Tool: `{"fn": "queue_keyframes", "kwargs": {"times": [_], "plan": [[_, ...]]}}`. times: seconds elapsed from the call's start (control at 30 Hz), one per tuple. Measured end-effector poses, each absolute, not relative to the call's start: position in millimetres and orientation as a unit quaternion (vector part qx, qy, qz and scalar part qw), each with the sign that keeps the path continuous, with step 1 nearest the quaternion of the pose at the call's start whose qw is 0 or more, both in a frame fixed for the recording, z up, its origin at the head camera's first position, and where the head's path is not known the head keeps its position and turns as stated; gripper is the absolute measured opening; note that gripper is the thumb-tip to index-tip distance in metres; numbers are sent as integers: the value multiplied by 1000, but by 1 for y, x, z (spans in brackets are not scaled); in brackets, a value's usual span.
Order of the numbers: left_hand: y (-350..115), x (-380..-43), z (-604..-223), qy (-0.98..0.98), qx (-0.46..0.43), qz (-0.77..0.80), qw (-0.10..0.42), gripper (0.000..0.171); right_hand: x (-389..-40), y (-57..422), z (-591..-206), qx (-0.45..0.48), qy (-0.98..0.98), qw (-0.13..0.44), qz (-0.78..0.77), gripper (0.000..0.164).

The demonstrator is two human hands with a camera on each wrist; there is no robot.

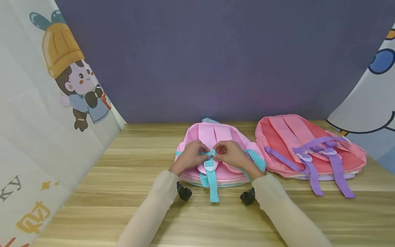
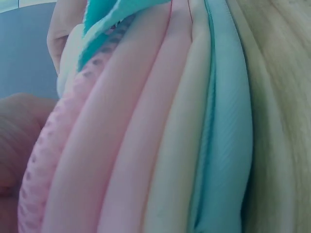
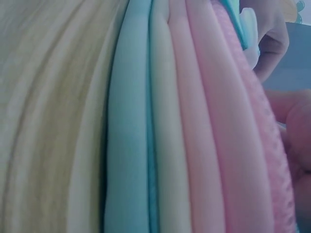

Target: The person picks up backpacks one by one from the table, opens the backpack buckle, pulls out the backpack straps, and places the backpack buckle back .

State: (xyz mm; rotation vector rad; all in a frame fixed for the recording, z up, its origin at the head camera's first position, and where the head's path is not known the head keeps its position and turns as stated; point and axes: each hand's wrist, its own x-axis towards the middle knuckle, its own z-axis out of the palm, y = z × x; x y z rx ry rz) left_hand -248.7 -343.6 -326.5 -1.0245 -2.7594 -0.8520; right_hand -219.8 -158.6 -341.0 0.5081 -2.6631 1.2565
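Observation:
A small pink backpack [image 1: 207, 132] with teal straps lies on the wooden table, its shoulder straps facing up. Above it, both hands meet at a thin teal strap with a small teal buckle [image 1: 213, 152]. My left hand [image 1: 191, 156] pinches the strap on the left of the buckle. From the other side, my right hand [image 1: 232, 154] pinches the buckle end with thumb and fingers. Below them a wider teal webbing strap [image 1: 212, 183] runs through a white slider [image 1: 209, 166] and hangs over the bag's near edge. The left wrist view shows the bag's layered edge [image 2: 131, 126] up close.
To the right lies a coral-pink backpack [image 1: 277, 137] with purple straps [image 1: 339, 171], right against the pink one. The wooden table [image 1: 123, 185] runs back to a dark wall [image 1: 216, 61]. Printed white sheets [image 1: 24, 103] flank both sides.

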Motion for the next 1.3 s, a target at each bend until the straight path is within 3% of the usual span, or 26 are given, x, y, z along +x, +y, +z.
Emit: {"fn": "queue_keyframes", "kwargs": {"times": [0.43,1.0,1.3], "plan": [[-340,-250,-335,-885,-343,-309,67,14,-220,-158,-343,178,-883,82,426,23],[-344,-249,-327,-902,-331,-273,51,17,-218,-160,-341,167,-879,72,441,22],[-341,-249,-331,-890,-344,-287,81,18,-219,-159,-342,171,-881,87,433,24]]}}
